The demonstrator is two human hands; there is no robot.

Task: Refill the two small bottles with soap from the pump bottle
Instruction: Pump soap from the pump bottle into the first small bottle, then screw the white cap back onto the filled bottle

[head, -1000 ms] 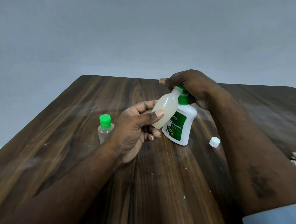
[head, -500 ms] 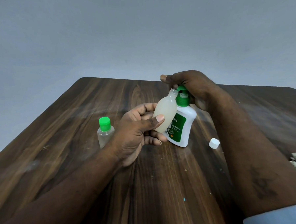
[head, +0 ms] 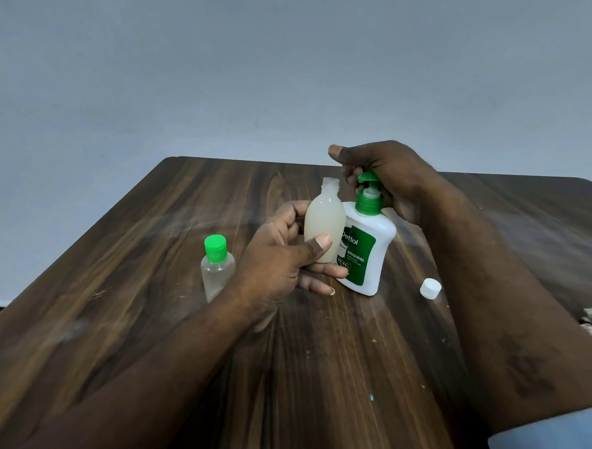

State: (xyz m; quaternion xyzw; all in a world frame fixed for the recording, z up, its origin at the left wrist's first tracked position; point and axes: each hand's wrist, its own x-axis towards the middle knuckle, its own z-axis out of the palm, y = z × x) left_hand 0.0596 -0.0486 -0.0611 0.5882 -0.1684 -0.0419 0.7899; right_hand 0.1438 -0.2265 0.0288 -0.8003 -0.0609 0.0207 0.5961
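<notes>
Wood table (head: 148, 321), pump bottle (head: 369, 251), grey wall (head: 279, 70).

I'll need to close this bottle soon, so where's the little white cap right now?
In the head view, the white cap lies on the wooden table to the right of the pump bottle, near its base but not touching it.

A plain indoor room, its kind unclear: a dark wood-grain table (head: 121, 319) fills the lower frame beneath a bare grey-blue wall (head: 279, 70).
</notes>
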